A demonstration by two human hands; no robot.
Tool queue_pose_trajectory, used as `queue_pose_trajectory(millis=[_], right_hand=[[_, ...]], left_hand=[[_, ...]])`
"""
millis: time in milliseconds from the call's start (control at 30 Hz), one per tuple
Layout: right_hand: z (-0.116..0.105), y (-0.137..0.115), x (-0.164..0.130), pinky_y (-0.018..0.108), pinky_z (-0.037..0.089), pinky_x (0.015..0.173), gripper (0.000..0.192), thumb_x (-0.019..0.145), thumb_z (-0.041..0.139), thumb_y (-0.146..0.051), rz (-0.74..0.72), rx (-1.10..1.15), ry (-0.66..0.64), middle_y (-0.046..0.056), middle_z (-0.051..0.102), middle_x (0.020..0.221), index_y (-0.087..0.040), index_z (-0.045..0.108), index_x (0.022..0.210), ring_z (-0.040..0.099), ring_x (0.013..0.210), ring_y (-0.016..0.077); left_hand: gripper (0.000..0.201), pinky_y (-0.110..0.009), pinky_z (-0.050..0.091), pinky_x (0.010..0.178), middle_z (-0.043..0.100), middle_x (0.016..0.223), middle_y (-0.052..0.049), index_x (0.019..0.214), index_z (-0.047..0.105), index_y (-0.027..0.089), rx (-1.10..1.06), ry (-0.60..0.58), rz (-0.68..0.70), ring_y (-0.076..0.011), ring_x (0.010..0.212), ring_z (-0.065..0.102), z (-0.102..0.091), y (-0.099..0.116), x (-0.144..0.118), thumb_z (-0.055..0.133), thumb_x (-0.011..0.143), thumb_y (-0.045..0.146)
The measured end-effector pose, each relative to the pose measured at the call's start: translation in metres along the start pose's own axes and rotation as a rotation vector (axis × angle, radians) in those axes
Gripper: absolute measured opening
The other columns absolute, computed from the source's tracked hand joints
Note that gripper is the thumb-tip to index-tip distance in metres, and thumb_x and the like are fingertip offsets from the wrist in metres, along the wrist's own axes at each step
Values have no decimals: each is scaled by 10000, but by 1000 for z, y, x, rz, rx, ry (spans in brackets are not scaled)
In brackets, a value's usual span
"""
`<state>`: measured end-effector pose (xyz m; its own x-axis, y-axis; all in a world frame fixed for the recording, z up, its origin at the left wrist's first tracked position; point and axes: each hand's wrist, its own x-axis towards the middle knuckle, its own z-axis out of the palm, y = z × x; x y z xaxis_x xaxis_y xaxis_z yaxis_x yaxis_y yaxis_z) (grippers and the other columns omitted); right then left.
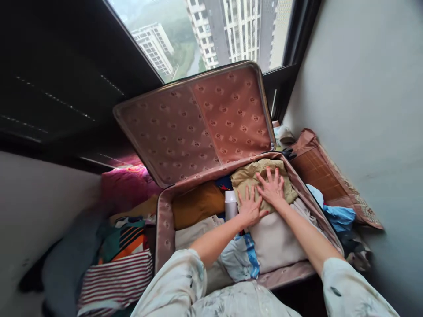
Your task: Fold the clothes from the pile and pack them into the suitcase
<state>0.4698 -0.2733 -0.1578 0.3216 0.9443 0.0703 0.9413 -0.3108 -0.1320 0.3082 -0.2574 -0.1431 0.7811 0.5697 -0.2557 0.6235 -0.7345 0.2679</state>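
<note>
Both of my hands press down on a folded khaki garment at the far right of an open suitcase with a pink lining. My left hand lies with fingers spread on the garment's near left part. Further right, my right hand is also spread flat on it. A white bottle-like container stands beside the khaki cloth, left of my left hand. Around it are a mustard-brown folded garment, pale folded cloth and a white-and-blue packet or cloth.
The suitcase lid leans upright against the window side. Striped clothing is piled to the left, with a pink furry item behind. On the right lie a brown mat or bag and blue cloth, near the white wall.
</note>
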Motion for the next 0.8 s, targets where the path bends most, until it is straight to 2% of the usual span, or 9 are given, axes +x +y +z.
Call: queue_pose_trajectory(millis=[133, 233, 300, 400, 467, 533, 600, 667, 800], right_hand=[[9, 0, 24, 727, 251, 1065, 639, 941, 540, -549, 51, 54, -125, 115, 138, 1708, -412, 420, 1554, 165, 1474, 512], [12, 3, 31, 743, 256, 1042, 629, 950, 507, -575, 85, 64, -212, 141, 164, 1696, -398, 434, 1549, 194, 1462, 522], [9, 4, 30, 761, 239, 1036, 637, 955, 472, -601, 103, 71, -270, 164, 173, 1690, -381, 436, 1552, 198, 1464, 528], [2, 0, 26, 783, 209, 1036, 670, 955, 438, -609, 142, 81, -281, 220, 189, 1670, -318, 445, 1558, 204, 1470, 536], [-4, -10, 20, 769, 250, 1024, 653, 956, 442, -536, 167, 83, -217, 270, 223, 1639, -246, 481, 1539, 226, 1464, 539], [-13, -28, 9, 749, 303, 1013, 631, 948, 434, -438, 141, 89, -126, 299, 266, 1602, -189, 487, 1525, 266, 1452, 525], [-22, -54, -9, 726, 343, 1015, 642, 934, 433, -401, 66, 106, -49, 296, 321, 1568, -155, 466, 1526, 313, 1432, 502], [-31, -90, -30, 690, 382, 1020, 656, 928, 440, -421, -35, 135, -22, 280, 386, 1533, -125, 466, 1513, 379, 1390, 479], [-40, -180, -76, 563, 462, 1004, 578, 922, 453, -432, -357, 274, -35, 239, 545, 1402, -106, 568, 1386, 514, 1253, 391]], left_hand=[[867, -734, 142, 1189, 107, 1721, -143, 1592, 353, 370, -96, 15, 168, -430, 1576, 56, -8, 13, -97, 722, 832, 568], [725, -682, 220, 1194, 238, 1691, -132, 1533, 467, 368, -182, 73, 70, -409, 1560, 169, -25, 1, -182, 698, 851, 444], [599, -626, 254, 1205, 337, 1648, -129, 1474, 550, 339, -198, 198, -108, -380, 1539, 248, -39, -21, -234, 629, 883, 394], [481, -527, 304, 1216, 441, 1563, -132, 1383, 621, 258, -183, 492, -464, -323, 1482, 363, -53, -73, -308, 542, 916, 340], [455, -478, 338, 1208, 479, 1501, -152, 1345, 626, 209, -164, 684, -744, -298, 1431, 427, -51, -111, -361, 526, 911, 305], [432, -456, 366, 1196, 515, 1422, -174, 1305, 625, 176, -160, 839, -1032, -296, 1382, 474, -37, -144, -414, 535, 896, 282], [410, -445, 388, 1181, 545, 1340, -181, 1266, 623, 159, -196, 941, -1278, -300, 1340, 508, -15, -167, -459, 554, 873, 255], [389, -436, 416, 1157, 573, 1264, -173, 1233, 625, 154, -297, 979, -1465, -302, 1295, 544, 8, -183, -492, 572, 856, 231], [331, -412, 495, 1054, 615, 1176, -149, 1199, 630, 154, -557, 955, -1670, -281, 1151, 633, 35, -212, -524, 558, 884, 225]])
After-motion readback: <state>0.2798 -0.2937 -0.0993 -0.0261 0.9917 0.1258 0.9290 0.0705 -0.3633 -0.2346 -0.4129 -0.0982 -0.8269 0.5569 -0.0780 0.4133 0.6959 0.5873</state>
